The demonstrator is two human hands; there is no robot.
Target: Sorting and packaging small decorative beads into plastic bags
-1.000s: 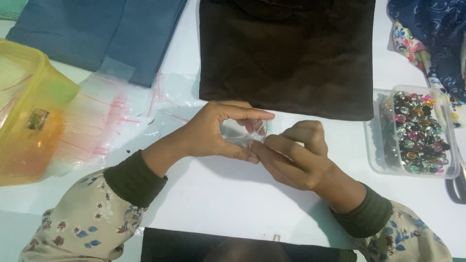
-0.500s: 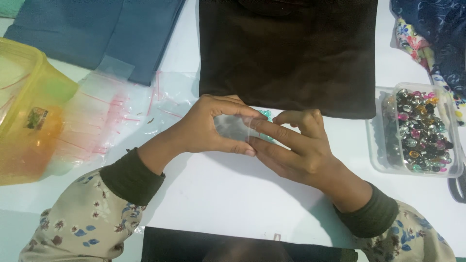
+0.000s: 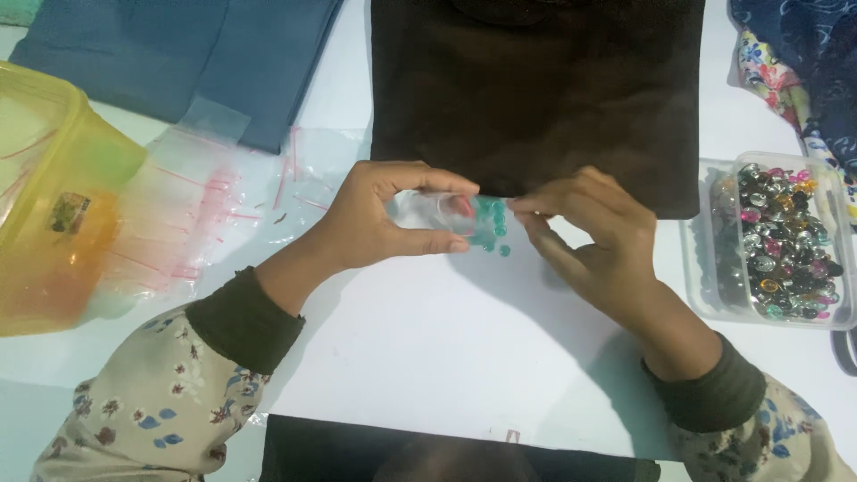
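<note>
Hands now parted: left hand (image 3: pixel 375 219) pinching clear bag (image 3: pixel 437 214); right hand (image 3: pixel 594 236) on half-hidden teal beads (image 3: pixel 491 223).

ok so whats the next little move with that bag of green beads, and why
Probably tip the small clear bag upward in the left hand: its green beads sit bunched at the end by the right hand, and one bead lies just below on the white table.

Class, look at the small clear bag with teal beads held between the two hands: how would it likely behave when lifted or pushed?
The small clear bag looks like thin film, so it is probably floppy and would sag where unsupported. The teal beads cluster at one end, so their weight likely pulls that end down. Its smooth surface may slip; the left hand and right hand both pinch it.
</note>
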